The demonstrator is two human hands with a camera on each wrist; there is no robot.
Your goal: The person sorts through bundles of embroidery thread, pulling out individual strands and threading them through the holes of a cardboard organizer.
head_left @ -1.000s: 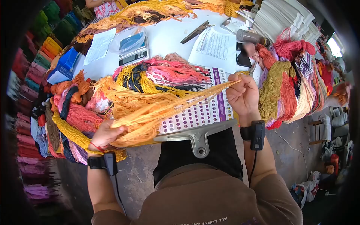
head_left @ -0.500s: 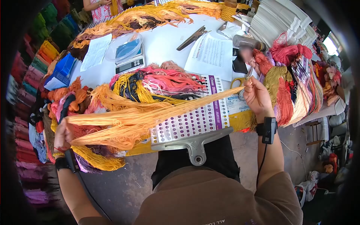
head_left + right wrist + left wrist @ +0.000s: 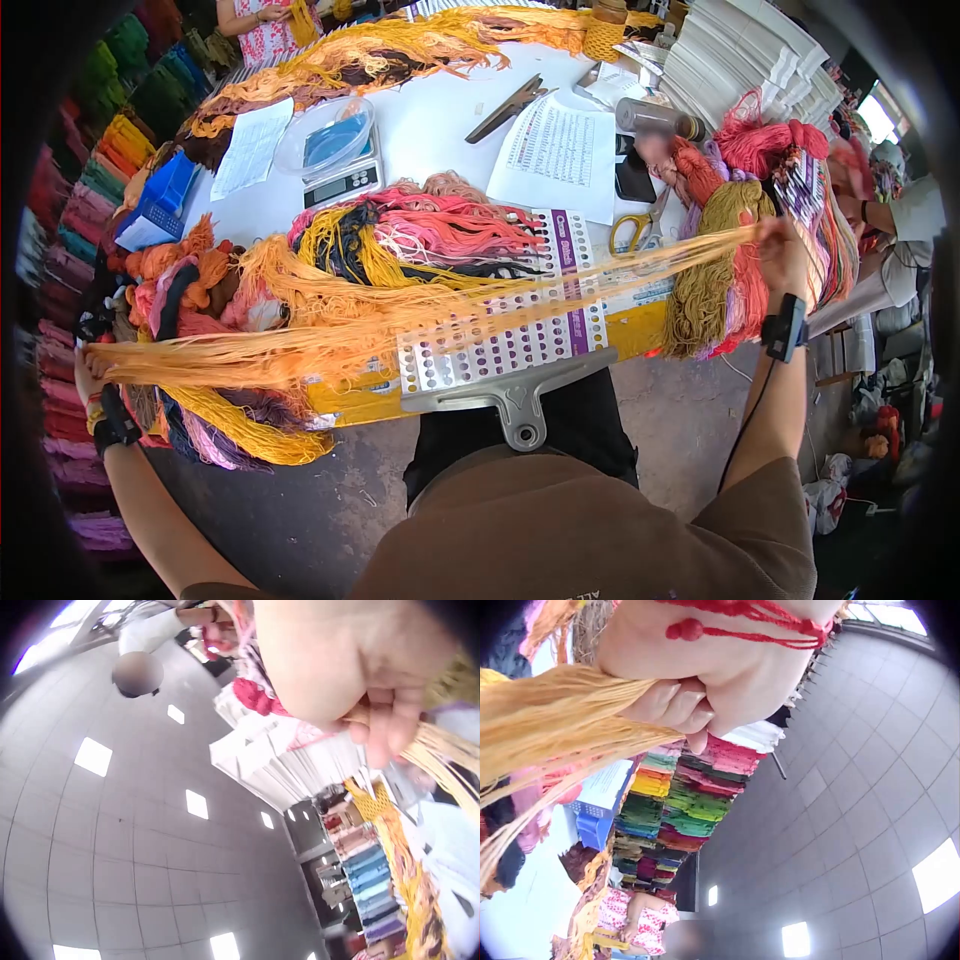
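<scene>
A hank of light orange yarn (image 3: 250, 350) is stretched across the front of the table between both hands. My left hand (image 3: 92, 370), far out at the left, grips one end, its fingers curled round the strands (image 3: 562, 712) in the left wrist view. At the right, my right hand (image 3: 785, 258) holds the narrower other end; in the right wrist view the fingers are curled over thin strands (image 3: 442, 746). Under the stretched yarn lies a white card with rows of holes and a purple strip (image 3: 570, 260), with a large metal clip (image 3: 520, 395) at its front edge.
Coloured yarn hanks lie at the left (image 3: 240, 430) and right (image 3: 705, 300), with a pink and yellow bundle (image 3: 450, 215) behind. Also on the table are a digital scale (image 3: 345, 185), scissors (image 3: 630, 232), a phone (image 3: 635, 178) and printed sheets (image 3: 560, 150). Another person (image 3: 265, 25) stands across.
My hands have moved apart, the left outward to the left, the right outward to the right. The orange yarn between them is drawn out longer and straighter.
</scene>
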